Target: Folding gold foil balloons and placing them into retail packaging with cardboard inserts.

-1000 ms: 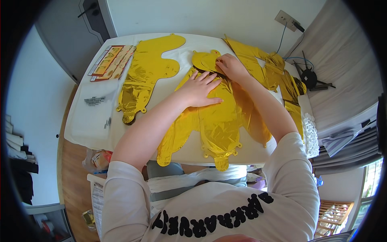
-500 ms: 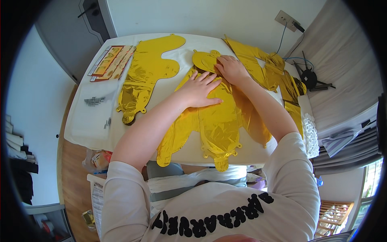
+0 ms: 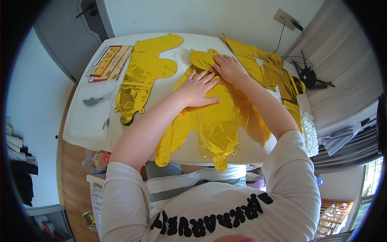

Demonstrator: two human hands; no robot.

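Since the earlier frames almost nothing has shifted: both hands stay on the same gold foil balloon (image 3: 213, 121), the right only nudged a little along its top edge. Balloon lies flat and deflated on the white table (image 3: 80, 129), long axis running from the near table edge away toward the wall, directly under and ahead of both forearms. Left hand (image 3: 197, 89) lies palm-down, fingers spread, pressing the upper middle of the foil, clasping nothing. Right hand (image 3: 229, 68), just beyond and to the right, fingers flat and apart on the rounded far lobe; it is the nearer one to that end. Left of the hands, apart, a second flat gold balloon (image 3: 147, 70). Further left: clear plastic bag (image 3: 90, 113), printed card pack (image 3: 107, 62). Far right, crumpled gold foil pile (image 3: 270, 66) touches the worked balloon's right side.
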